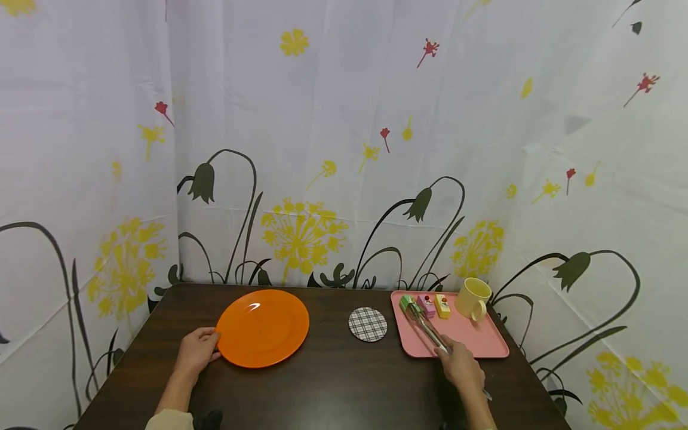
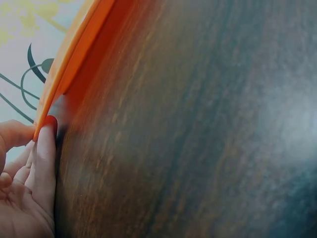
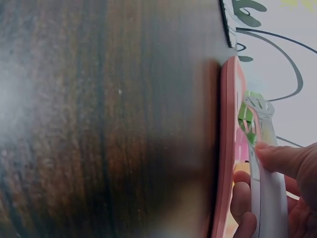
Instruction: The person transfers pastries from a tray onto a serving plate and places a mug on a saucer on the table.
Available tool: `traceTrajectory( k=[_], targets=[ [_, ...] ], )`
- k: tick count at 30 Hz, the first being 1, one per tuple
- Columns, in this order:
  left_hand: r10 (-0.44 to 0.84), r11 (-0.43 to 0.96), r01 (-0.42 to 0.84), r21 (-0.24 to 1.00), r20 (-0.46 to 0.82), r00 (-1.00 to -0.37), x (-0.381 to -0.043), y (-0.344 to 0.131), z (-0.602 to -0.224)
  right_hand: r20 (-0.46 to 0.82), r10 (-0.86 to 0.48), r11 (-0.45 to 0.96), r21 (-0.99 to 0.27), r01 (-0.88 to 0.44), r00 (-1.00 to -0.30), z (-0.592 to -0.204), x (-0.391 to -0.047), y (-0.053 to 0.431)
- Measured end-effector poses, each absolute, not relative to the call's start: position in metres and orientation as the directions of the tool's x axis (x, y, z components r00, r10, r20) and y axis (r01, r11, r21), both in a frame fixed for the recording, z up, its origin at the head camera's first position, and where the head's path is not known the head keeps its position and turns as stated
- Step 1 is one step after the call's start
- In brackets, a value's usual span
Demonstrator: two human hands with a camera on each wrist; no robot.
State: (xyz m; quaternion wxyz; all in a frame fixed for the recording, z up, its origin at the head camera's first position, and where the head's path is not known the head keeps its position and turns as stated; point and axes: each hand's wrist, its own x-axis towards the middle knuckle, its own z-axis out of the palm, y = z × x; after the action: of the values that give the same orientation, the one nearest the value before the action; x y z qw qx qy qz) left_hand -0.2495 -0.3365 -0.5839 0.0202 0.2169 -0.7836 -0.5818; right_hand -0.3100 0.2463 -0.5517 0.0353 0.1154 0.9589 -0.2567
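At the left, my left hand pinches the near-left rim of a round orange plate, thumb above and a finger under the edge in the left wrist view. My right hand grips silvery metal tongs with slotted ends. Those ends lie on either side of a small green toy cake at the far-left corner of a pink tray. Beside the green cake sit a pink toy cake and a yellow one, each with a red dot on top.
A yellow mug stands upright on the tray's far right. Between plate and tray lies a round checked coaster. The dark wooden table meets a flower-printed curtain at the back and sides.
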Motion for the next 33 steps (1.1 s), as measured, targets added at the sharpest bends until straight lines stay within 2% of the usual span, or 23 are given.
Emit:
traceTrajectory(
  k=[6,19,26,33],
  targets=[
    [-0.359,0.200,-0.311,0.929,-0.226,-0.906,-0.252,-0.336,-0.583,-0.118,0.201,0.833,-0.502,0.233,-0.972,-0.551,-0.308,0.247],
    [-0.360,0.199,-0.300,0.933,-0.215,-0.908,-0.257,-0.338,-0.580,-0.023,0.124,0.798,-0.592,0.113,-0.992,-0.530,-0.311,0.232],
    [-0.367,0.226,-0.319,0.920,-0.223,-0.903,-0.256,-0.335,-0.581,-0.012,0.097,0.762,-0.642,0.082,-0.995,-0.529,-0.308,0.212],
    [-0.335,0.227,-0.319,0.920,-0.234,-0.913,-0.252,-0.342,-0.587,0.066,0.061,0.719,-0.695,-0.002,-0.996,-0.533,-0.303,0.181]
  ],
)
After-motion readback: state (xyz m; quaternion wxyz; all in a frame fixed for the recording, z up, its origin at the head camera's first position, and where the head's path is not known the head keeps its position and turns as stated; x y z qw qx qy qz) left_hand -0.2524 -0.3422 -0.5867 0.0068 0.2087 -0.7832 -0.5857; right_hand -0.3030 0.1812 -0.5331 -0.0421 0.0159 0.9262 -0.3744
